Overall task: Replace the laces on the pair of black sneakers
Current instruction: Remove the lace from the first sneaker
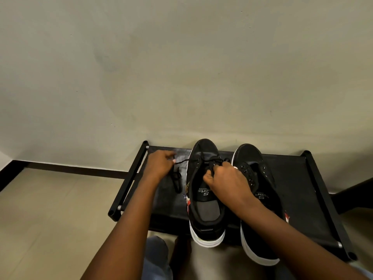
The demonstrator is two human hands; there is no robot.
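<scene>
Two black sneakers with white soles stand toe-to-wall on a black rack shelf (298,184). The left sneaker (203,211) has a black lace (182,162) threaded through its front eyelets. My left hand (160,164) pinches one end of that lace and holds it out to the left of the shoe. My right hand (226,178) grips the lace over the shoe's tongue. The right sneaker (260,231) shows bare eyelets, partly hidden under my right forearm. The slack of the lace (176,179) lies on the shelf under my left hand.
The shelf stands against a plain beige wall (181,67), with black frame tubes (131,178) at its sides. Tiled floor (50,209) spreads to the left. My knee in blue trousers (156,257) shows below the shelf's front edge.
</scene>
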